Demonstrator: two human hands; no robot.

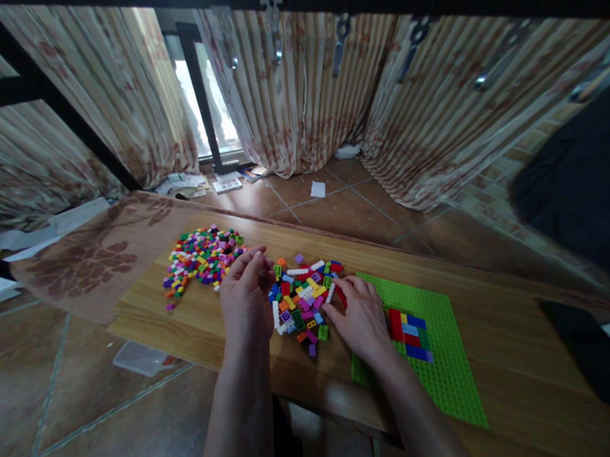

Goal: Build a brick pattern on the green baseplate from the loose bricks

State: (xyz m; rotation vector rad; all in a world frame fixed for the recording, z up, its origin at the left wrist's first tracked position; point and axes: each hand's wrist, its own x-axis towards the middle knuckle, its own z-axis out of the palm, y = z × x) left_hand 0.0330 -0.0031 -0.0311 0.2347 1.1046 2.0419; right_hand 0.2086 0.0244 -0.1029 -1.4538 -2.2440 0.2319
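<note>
Only part of the plate (454, 356) carries joined bricks (413, 340), two heaps (305, 295) remain loose on the tabletop (188, 326), the right hand (361, 316) seems to pinch a white brick (330, 292) in its fingers, and whether the curled left hand (245, 297) holds anything I cannot tell.

Loose mixed-colour bricks (303, 298) lie heaped beside a green baseplate (452, 357) bearing a brick patch (411, 340).
</note>
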